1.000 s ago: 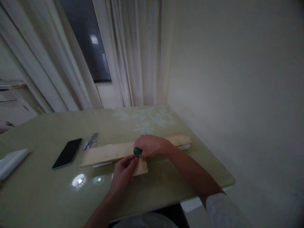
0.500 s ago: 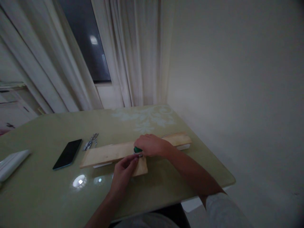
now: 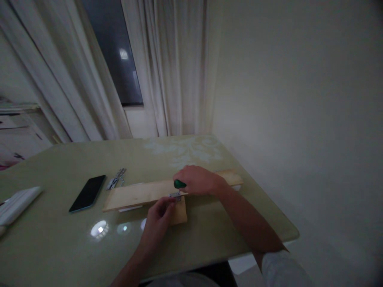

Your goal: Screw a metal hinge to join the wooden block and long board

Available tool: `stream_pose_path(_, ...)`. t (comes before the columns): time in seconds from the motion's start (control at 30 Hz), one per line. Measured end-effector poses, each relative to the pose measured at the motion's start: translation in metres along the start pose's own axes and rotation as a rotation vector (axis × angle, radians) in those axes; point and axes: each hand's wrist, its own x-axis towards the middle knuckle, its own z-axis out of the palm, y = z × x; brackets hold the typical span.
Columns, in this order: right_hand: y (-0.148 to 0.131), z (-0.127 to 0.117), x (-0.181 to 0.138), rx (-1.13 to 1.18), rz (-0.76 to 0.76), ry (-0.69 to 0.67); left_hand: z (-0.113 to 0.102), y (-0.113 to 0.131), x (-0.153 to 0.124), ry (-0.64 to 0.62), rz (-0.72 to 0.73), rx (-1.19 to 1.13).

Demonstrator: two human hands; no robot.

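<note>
A long pale wooden board (image 3: pixel 140 194) lies across the green table (image 3: pixel 74 247), with a short wooden piece (image 3: pixel 180 213) set under its near edge. A small metal hinge (image 3: pixel 175 195) sits where the two meet. My right hand (image 3: pixel 199 180) is closed round a green-handled screwdriver (image 3: pixel 180 184), its tip down at the hinge. My left hand (image 3: pixel 158 215) is just below, its fingers pinched at the hinge and resting on the short piece.
A black phone (image 3: pixel 87 193) lies left of the board, with more metal hinges (image 3: pixel 116 179) beside it. A white flat object (image 3: pixel 16 201) is at the far left edge. Curtains and a dark window stand behind the table; a bare wall is on the right.
My right hand has lifted slightly, so the green handle and the metal hinge now show more. The view has shifted a little; the board and my left hand stay in place.
</note>
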Motion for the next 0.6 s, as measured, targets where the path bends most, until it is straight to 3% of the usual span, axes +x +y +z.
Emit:
stream_pose_path(0.1,0.006,-0.004,-0.006,0.027,0.004,0.027,-0.005,-0.001,-0.008,-0.04,0.06,0.107)
stream_pose_path(0.33,0.008,-0.004,-0.009,0.057,0.001,0.059,-0.023,-0.008,-0.025,-0.052,0.034,0.36)
stream_pose_path(0.43,0.006,-0.004,-0.009,0.064,-0.022,0.05,-0.031,0.002,-0.031,-0.026,0.077,0.707)
stream_pose_path(0.5,0.002,-0.004,-0.01,0.066,-0.053,0.049,-0.035,0.013,-0.033,-0.005,0.029,0.959)
stream_pose_path(0.6,-0.004,-0.003,-0.011,0.118,-0.156,0.054,-0.037,0.031,-0.029,0.002,0.072,1.011)
